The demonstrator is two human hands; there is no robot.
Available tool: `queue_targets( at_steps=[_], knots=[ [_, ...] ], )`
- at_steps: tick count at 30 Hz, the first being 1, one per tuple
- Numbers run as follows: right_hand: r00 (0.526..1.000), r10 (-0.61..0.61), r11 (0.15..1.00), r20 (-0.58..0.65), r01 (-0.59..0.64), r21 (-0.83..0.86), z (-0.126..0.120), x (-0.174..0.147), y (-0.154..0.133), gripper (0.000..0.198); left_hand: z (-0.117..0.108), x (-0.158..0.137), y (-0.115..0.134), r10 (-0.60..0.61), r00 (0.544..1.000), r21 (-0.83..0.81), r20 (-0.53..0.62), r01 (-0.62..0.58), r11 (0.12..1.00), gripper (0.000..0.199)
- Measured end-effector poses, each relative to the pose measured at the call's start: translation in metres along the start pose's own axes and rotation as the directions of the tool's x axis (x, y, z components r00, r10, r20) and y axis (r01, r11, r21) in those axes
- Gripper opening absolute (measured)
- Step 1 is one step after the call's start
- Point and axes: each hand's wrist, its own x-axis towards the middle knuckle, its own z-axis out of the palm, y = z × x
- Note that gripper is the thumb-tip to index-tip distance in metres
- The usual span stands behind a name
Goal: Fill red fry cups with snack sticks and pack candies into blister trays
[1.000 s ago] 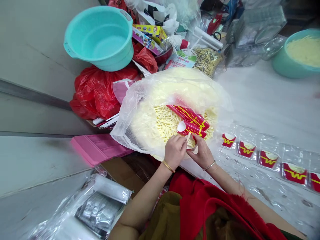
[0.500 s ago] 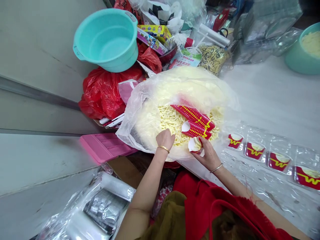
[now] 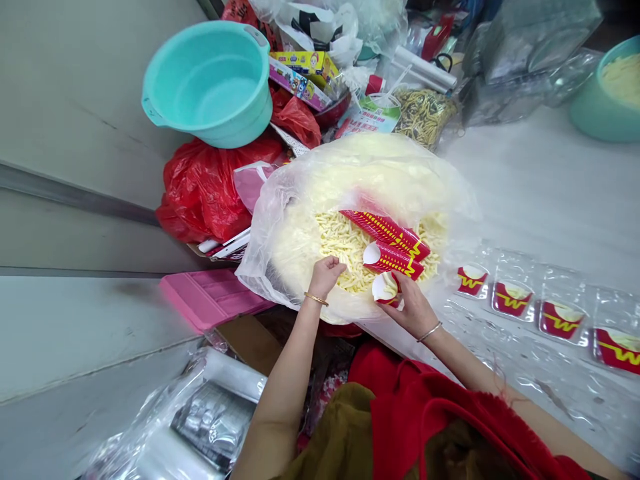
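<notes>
A large clear plastic bag lies open, full of pale yellow sticks that look like miniature fries. My left hand is above the sticks at the bag's near side, fingertips pinched together; whatever may be between them is too small to make out. In my right hand is a small red fry box with a white inside, tilted, its mouth facing left and a few pale sticks in it. Beyond that hand, nested stacks of red and yellow fry boxes rest on the sticks.
To the right, several filled fry boxes sit in clear plastic packs on the white table. A turquoise basin stands on red bags at back left. A pink tray juts out at left; a green tub is far right.
My left hand has shifted slightly left and turned, showing its pinched fingertips. My right hand has tipped the fry box a little, and sticks now show inside it.
</notes>
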Motion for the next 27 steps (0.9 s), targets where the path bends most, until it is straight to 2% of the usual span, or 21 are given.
queue_targets(
  at_steps=[3,6,9,13,17,19,21,22,25,27],
  knots=[
    [1.0,-0.008,1.0,0.003,0.008,-0.02,0.005,0.007,-0.003,0.071,0.003,-0.014,0.012,-0.031,0.979,-0.266,0.203,0.086,0.96,0.024],
    [1.0,-0.027,0.999,0.008,0.027,-0.024,0.011,0.014,-0.01,0.071,0.011,-0.029,0.022,-0.012,0.945,-0.259,0.327,0.102,0.961,0.023],
    [0.999,-0.046,0.998,0.014,0.047,-0.029,0.013,0.017,-0.017,0.072,0.022,-0.036,0.022,0.016,0.95,-0.093,0.313,0.014,0.996,0.018],
    [0.998,-0.062,0.997,0.011,0.062,-0.041,0.014,0.016,-0.018,0.073,0.033,-0.04,0.017,0.113,0.961,0.074,0.251,-0.135,0.988,0.015],
    [0.999,-0.039,0.999,-0.012,0.039,-0.033,0.012,0.012,-0.013,0.072,0.033,-0.049,0.019,0.236,0.937,0.113,0.256,-0.272,0.956,0.018],
    [0.999,-0.029,0.999,-0.02,0.029,-0.017,0.011,0.012,-0.011,0.072,0.031,-0.05,0.019,0.278,0.949,0.098,0.15,-0.294,0.951,0.022],
    [0.999,-0.029,1.0,-0.034,0.029,0.002,0.009,0.013,-0.011,0.071,0.028,-0.049,0.016,0.246,0.969,0.065,0.025,-0.248,0.967,0.027],
    [0.999,-0.031,0.999,-0.04,0.031,0.009,0.009,0.013,-0.011,0.071,0.027,-0.048,0.013,0.198,0.98,0.039,0.008,-0.199,0.979,0.031],
    [0.998,-0.037,0.999,-0.046,0.038,0.015,0.008,0.013,-0.01,0.07,0.03,-0.046,0.001,0.03,0.989,-0.066,0.144,-0.021,0.998,0.037],
    [0.999,-0.032,0.999,-0.041,0.033,0.009,0.008,0.011,-0.009,0.071,0.034,-0.046,-0.003,-0.007,0.979,-0.119,0.206,0.032,0.992,0.033]
  ],
)
